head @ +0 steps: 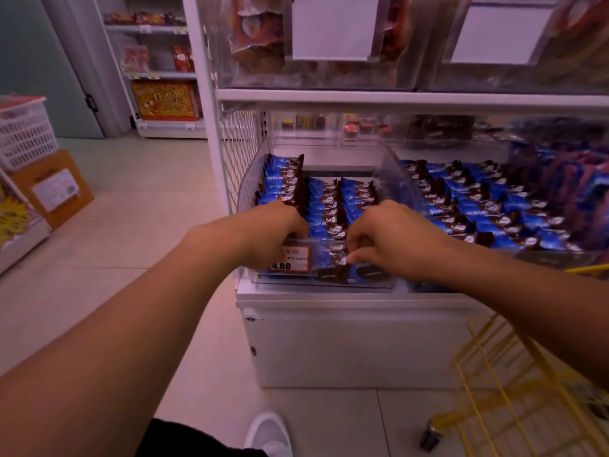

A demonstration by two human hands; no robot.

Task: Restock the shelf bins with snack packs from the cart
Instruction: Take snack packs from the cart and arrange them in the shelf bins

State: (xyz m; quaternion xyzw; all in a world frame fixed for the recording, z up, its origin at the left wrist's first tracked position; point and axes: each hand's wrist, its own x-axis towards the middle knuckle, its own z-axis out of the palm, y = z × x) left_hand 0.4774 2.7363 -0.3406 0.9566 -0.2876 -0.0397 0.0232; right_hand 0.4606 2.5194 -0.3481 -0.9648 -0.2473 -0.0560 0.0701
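A clear plastic shelf bin (250, 179) on the lowest shelf holds rows of blue and brown snack packs (329, 206). Both my hands reach into its front end. My left hand (280, 229) curls its fingers over the front wall near the orange price tag (290, 258); what it grips is hidden. My right hand (389, 239) pinches a snack pack (339, 255) at the front of the middle rows. The yellow wire cart (501, 390) stands at the lower right, its contents out of view.
A second bin of the same packs (494, 206) sits to the right. Upper bins (329, 44) hang above with blank labels. A white basket (23, 133) and a cardboard box (56, 189) stand on the left. My shoe (268, 433) is on the tiled floor.
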